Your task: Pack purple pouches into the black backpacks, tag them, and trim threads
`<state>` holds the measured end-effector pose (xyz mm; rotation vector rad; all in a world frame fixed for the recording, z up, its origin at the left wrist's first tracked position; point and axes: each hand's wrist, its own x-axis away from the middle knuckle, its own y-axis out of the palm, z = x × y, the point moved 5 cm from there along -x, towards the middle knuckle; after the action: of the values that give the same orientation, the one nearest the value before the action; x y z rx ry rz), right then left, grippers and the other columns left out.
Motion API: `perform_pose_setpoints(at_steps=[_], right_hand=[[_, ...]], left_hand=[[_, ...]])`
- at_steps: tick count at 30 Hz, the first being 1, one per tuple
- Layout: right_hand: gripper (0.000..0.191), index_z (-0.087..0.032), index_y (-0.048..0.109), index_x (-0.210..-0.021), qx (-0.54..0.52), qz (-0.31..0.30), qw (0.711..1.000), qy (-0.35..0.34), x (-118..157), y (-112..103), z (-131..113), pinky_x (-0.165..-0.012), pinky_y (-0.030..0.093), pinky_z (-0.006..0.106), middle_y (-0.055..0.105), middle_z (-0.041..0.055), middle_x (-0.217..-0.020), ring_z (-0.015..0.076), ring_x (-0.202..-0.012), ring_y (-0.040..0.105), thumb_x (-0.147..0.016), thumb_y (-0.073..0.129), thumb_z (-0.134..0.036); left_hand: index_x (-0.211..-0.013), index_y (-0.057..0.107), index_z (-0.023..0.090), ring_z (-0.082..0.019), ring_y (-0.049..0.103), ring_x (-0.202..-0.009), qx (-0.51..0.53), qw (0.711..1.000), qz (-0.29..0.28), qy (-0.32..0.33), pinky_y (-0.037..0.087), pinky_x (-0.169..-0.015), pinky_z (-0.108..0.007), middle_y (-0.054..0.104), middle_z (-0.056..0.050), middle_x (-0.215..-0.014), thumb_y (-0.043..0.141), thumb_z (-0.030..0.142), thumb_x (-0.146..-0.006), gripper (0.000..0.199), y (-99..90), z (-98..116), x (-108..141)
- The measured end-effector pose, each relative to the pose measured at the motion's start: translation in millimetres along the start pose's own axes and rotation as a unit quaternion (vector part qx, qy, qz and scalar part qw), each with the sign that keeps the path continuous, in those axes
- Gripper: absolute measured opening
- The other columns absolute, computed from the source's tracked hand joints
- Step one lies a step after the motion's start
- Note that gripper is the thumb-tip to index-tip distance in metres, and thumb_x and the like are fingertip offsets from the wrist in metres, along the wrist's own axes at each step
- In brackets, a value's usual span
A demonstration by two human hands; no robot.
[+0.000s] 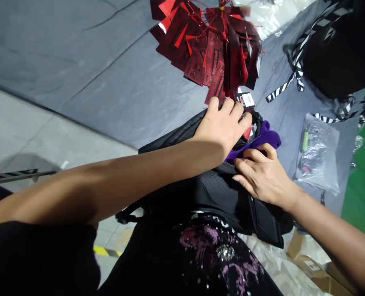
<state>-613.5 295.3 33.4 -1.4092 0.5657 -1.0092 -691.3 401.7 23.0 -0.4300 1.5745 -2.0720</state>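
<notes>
A black bag (219, 189) with a textured panel and straps lies against my body at the table's edge. Purple fabric (267, 137) shows at its opening, with a small red piece (248, 133) beside it. My left hand (221, 125) reaches across the bag, its fingers bent over the far edge of the opening. On the near side, my right hand (261, 174) has its fingers curled round the rim and the purple fabric. A black tag with a white label (246, 99) sticks out just past my left fingertips. The bag's inside is mostly hidden by my hands.
Many dark red hang tags (210, 53) lie bunched on the grey table cover (108, 61). At the right are a clear plastic packet (318, 152), a black item with striped straps (339, 57) and a green panel (361, 176). Cardboard (315, 263) and plastic sit below.
</notes>
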Motion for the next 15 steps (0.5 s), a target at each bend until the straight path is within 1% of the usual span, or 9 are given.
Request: perform_pose_setpoints(at_steps=[2, 3, 6, 7, 10, 11, 13, 14, 15], right_hand=[[0.025, -0.020, 0.058, -0.108, -0.013, 0.004, 1.000, 0.012, 0.1, 0.2, -0.3, -0.095, 0.031, 0.046, 0.069, 0.0051, -0.080, 0.0258, -0.097, 0.053, -0.101, 0.041, -0.036], [0.025, -0.020, 0.058, -0.110, -0.017, 0.007, 1.000, 0.009, 0.6, 0.4, -1.0, -0.095, 0.031, 0.046, 0.070, 0.0056, -0.083, 0.0262, -0.100, 0.053, -0.100, 0.041, -0.035], [0.028, -0.016, 0.056, -0.119, -0.023, 0.031, 0.999, -0.001, 1.9, -0.7, -1.5, -0.097, 0.030, 0.047, 0.071, 0.0091, -0.107, 0.0270, -0.113, 0.050, -0.100, 0.043, -0.032], [0.028, -0.014, 0.057, -0.117, -0.023, 0.037, 0.999, 0.000, 2.3, -1.4, -1.0, -0.097, 0.030, 0.046, 0.071, 0.0102, -0.106, 0.0264, -0.112, 0.051, -0.100, 0.044, -0.032], [0.024, -0.012, 0.060, -0.108, -0.038, 0.059, 0.998, -0.004, 8.1, -6.0, -1.9, -0.096, 0.033, 0.045, 0.071, 0.0087, -0.086, 0.0235, -0.100, 0.057, -0.098, 0.046, -0.028], [0.021, -0.013, 0.060, -0.109, -0.046, 0.070, 0.996, -0.012, 13.0, -8.3, -3.4, -0.096, 0.034, 0.045, 0.071, 0.0078, -0.084, 0.0230, -0.100, 0.058, -0.097, 0.048, -0.026], [0.022, -0.016, 0.058, -0.114, -0.060, 0.102, 0.993, -0.018, 29.4, -13.1, -4.8, -0.098, 0.034, 0.045, 0.073, 0.0065, -0.093, 0.0227, -0.104, 0.060, -0.094, 0.052, -0.019], [0.025, -0.017, 0.058, -0.116, -0.065, 0.117, 0.991, -0.003, 40.6, -14.8, -2.5, -0.098, 0.036, 0.045, 0.073, 0.0061, -0.097, 0.0224, -0.103, 0.061, -0.092, 0.054, -0.016], [0.027, -0.019, 0.059, -0.117, -0.067, 0.139, 0.987, 0.042, 53.4, -16.7, 4.2, -0.095, 0.039, 0.044, 0.073, 0.0063, -0.101, 0.0220, -0.100, 0.063, -0.090, 0.055, -0.014]], left_hand=[[-0.147, 0.030, 0.021, -0.037, 0.035, -0.128, -0.004, 1.000, 0.000, 0.003, 0.025, -0.105, -0.050, 0.042, -0.013, -0.141, 0.057, 0.043, -0.088, 0.068, -0.5, 0.2, -0.1], [-0.147, 0.030, 0.021, -0.037, 0.035, -0.128, -0.003, 1.000, 0.000, 0.003, 0.025, -0.105, -0.050, 0.042, -0.013, -0.141, 0.057, 0.042, -0.089, 0.068, -0.6, 0.5, -0.2], [-0.146, 0.032, 0.020, -0.038, 0.035, -0.129, 0.005, 1.000, -0.001, 0.004, 0.025, -0.105, -0.049, 0.043, -0.015, -0.140, 0.058, 0.041, -0.088, 0.067, -1.1, 1.5, 0.0], [-0.146, 0.032, 0.020, -0.038, 0.035, -0.129, 0.008, 1.000, 0.000, 0.003, 0.025, -0.105, -0.049, 0.043, -0.015, -0.140, 0.059, 0.041, -0.087, 0.068, -1.8, 1.9, 0.3], [-0.146, 0.033, 0.023, -0.039, 0.036, -0.128, 0.011, 1.000, 0.004, 0.000, 0.025, -0.104, -0.050, 0.043, -0.015, -0.140, 0.063, 0.044, -0.084, 0.072, -4.8, 2.4, 2.2], [-0.146, 0.032, 0.024, -0.039, 0.037, -0.127, 0.010, 1.000, 0.003, 0.001, 0.025, -0.104, -0.051, 0.044, -0.014, -0.139, 0.064, 0.045, -0.083, 0.073, -5.6, 2.3, 3.1], [-0.146, 0.032, 0.024, -0.039, 0.037, -0.127, 0.007, 1.000, 0.003, 0.007, 0.026, -0.103, -0.051, 0.044, -0.014, -0.139, 0.064, 0.045, -0.083, 0.073, -6.5, 1.8, 4.4], [-0.146, 0.031, 0.024, -0.039, 0.037, -0.127, 0.004, 1.000, 0.004, 0.010, 0.027, -0.103, -0.050, 0.043, -0.013, -0.140, 0.063, 0.043, -0.084, 0.073, -6.4, 1.3, 4.6], [-0.146, 0.031, 0.023, -0.039, 0.036, -0.128, 0.003, 1.000, 0.006, 0.012, 0.027, -0.104, -0.050, 0.043, -0.013, -0.140, 0.062, 0.042, -0.084, 0.072, -6.1, 0.7, 4.4]])
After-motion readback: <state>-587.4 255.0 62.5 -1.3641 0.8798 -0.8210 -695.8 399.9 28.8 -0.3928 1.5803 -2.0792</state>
